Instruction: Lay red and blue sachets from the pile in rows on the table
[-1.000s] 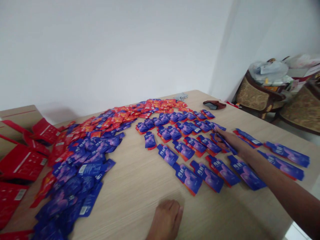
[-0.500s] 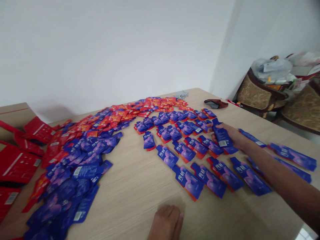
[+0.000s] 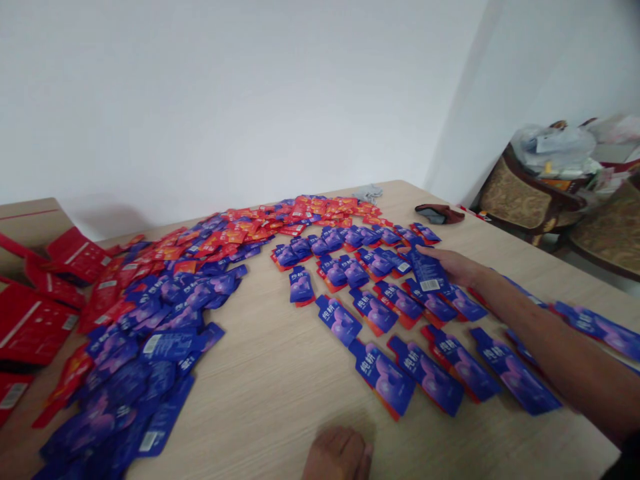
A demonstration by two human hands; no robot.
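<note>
My right hand (image 3: 459,267) reaches over the laid-out rows and grips a blue sachet (image 3: 426,272) by its edge, with the barcode side up. Beneath and around it lie blue sachets (image 3: 383,380) in rows, many with a red-orange sachet showing under them. My left hand (image 3: 339,455) rests on the table near the bottom edge, its fingers curled into a fist. Nothing shows in that fist. The closest sachets to it are the front row, just up and to the right.
A long heap of loose blue sachets (image 3: 167,373) and red sachets (image 3: 240,230) runs along the left and back. Red boxes (image 3: 35,320) stand at the far left. A dark cloth (image 3: 440,214) and a grey cloth (image 3: 369,193) lie at the back. Laden chairs (image 3: 520,193) stand beyond the table.
My right hand has moved slightly left with the blue sachet, now over the middle rows. My left hand stays fisted on the table. The view has shifted a little.
</note>
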